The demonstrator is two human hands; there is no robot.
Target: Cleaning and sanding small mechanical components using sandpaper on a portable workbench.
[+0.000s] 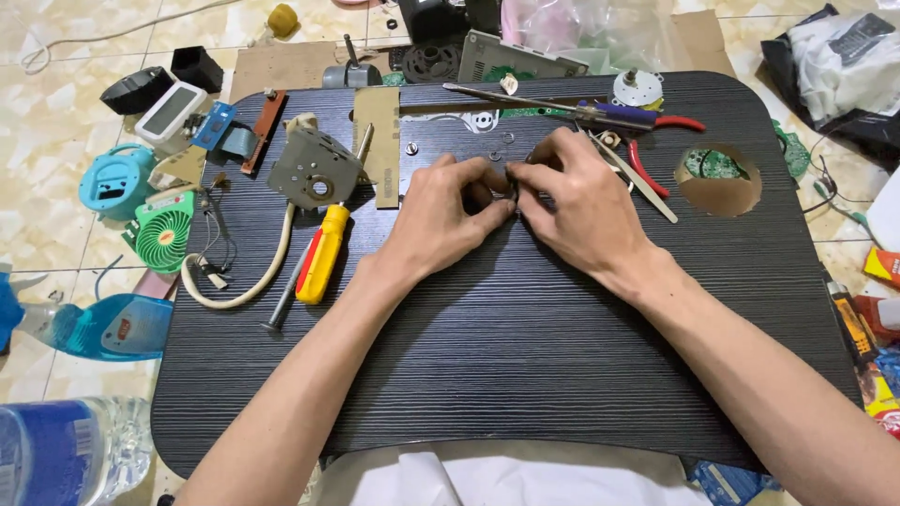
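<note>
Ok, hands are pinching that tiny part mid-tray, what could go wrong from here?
1. The small part pinched between the left hand and right hand could slip and roll toward the round hole in the tray.
2. Loose washers and a screw lie just past the fingers; a nudge could scatter them.

On the dark wood-grain worktop [506, 356], the left hand [441, 220] and right hand [581, 211] meet fingertip to fingertip at the middle. Left of them lies the yellow-and-red plastic-handled screwdriver [322, 255], with the grey metal gearbox [314, 169] behind it. Red-handled pliers [647, 159] lie behind the right hand.
</note>
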